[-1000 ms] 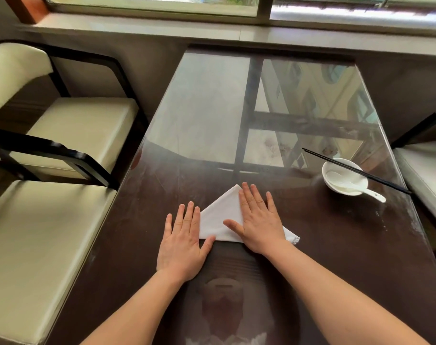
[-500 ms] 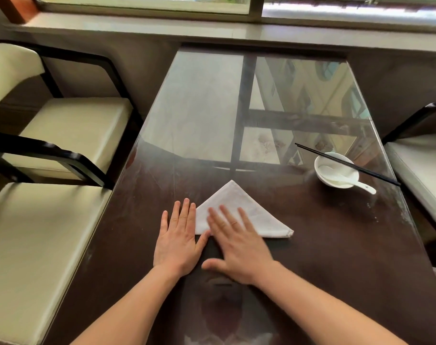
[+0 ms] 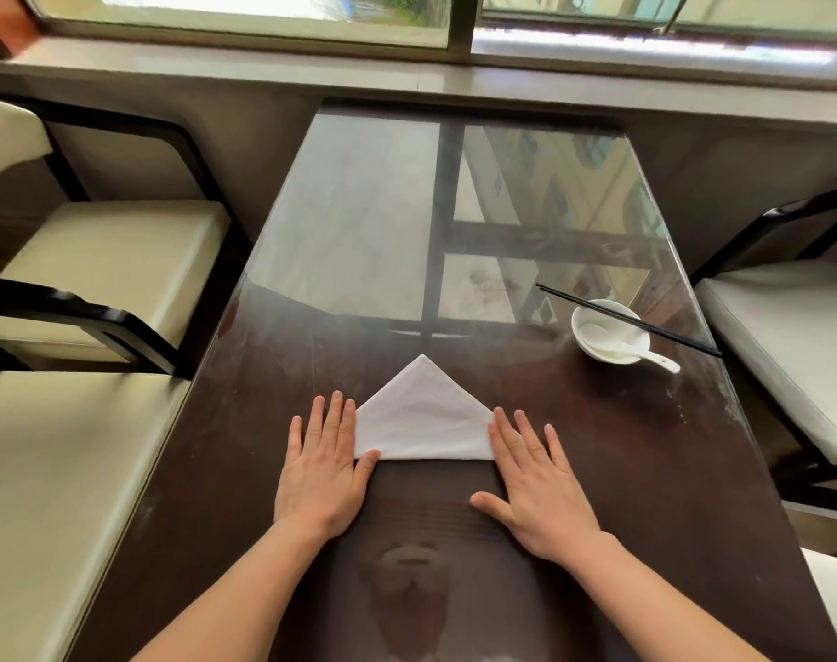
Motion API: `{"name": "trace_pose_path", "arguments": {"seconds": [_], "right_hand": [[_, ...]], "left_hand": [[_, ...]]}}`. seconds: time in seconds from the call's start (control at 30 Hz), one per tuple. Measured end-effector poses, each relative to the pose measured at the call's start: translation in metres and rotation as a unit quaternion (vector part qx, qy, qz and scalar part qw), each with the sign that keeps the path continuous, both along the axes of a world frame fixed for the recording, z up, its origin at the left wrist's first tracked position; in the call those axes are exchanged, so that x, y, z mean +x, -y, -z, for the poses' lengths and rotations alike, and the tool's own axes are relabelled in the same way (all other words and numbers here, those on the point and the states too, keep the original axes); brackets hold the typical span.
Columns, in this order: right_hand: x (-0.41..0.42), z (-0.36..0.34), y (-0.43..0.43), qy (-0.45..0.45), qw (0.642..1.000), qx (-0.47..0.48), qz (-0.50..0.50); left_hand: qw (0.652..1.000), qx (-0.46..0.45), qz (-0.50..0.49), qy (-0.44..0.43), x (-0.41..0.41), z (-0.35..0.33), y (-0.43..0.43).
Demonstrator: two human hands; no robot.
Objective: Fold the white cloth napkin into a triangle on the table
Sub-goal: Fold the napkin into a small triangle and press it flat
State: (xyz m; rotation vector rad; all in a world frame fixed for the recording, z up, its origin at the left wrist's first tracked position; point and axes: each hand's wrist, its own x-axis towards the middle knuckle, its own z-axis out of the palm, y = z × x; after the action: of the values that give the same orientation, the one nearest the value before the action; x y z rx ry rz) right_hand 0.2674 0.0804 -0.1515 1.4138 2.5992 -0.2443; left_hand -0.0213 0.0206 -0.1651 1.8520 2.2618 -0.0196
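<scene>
Here, a white napkin (image 3: 423,418) lies flat on a dark, glossy table (image 3: 621,470), already folded into a triangle. Its long straight edge runs side to side nearest the viewer, and its point aims away toward the window (image 3: 244,16) at the far end of the table.

Two bare forearms reach in from the bottom of the view. The left hand (image 3: 323,470) lies palm down with fingers straight and together, its inner edge and thumb touching the napkin's left corner. The right hand (image 3: 538,484) also lies palm down, fingers slightly spread, with the index finger resting over the napkin's right corner and the thumb stretched out toward the middle, on bare table below the cloth. Neither hand has a grip on anything; both are flat and released, pressing down at the two ends of the long edge.

Further back on the right side of the table sits a small white bowl (image 3: 598,348) with a white spoon (image 3: 645,353) in it, the handle sticking out to the right. A pair of black chopsticks (image 3: 669,334) rests across the bowl's rim, slanting from upper left to lower right. The bowl is well apart from the napkin.

Cream-cushioned chairs with black frames (image 3: 101,250) stand along the left side of the table, and another cream seat (image 3: 789,341) is on the right.
</scene>
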Motion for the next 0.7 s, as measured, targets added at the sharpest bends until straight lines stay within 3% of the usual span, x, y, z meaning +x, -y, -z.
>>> {"name": "trace_pose_path", "arguments": {"seconds": [0.13, 0.33, 0.57, 0.7], "right_hand": [[-0.002, -0.01, -0.004, -0.043, 0.998, -0.028, 0.044], [-0.008, -0.024, -0.016, -0.059, 0.984, 0.053, 0.161], [-0.021, -0.041, -0.034, -0.061, 0.961, -0.09, 0.255], [-0.022, -0.044, -0.042, -0.047, 0.956, -0.126, 0.259]], "left_hand": [[0.999, -0.031, -0.019, 0.013, 0.005, -0.011, -0.004], [0.993, -0.003, -0.114, 0.022, 0.011, -0.038, -0.01], [0.978, -0.049, -0.201, 0.019, 0.003, -0.051, -0.014], [0.961, -0.074, -0.251, 0.088, -0.004, -0.05, -0.021]]}}
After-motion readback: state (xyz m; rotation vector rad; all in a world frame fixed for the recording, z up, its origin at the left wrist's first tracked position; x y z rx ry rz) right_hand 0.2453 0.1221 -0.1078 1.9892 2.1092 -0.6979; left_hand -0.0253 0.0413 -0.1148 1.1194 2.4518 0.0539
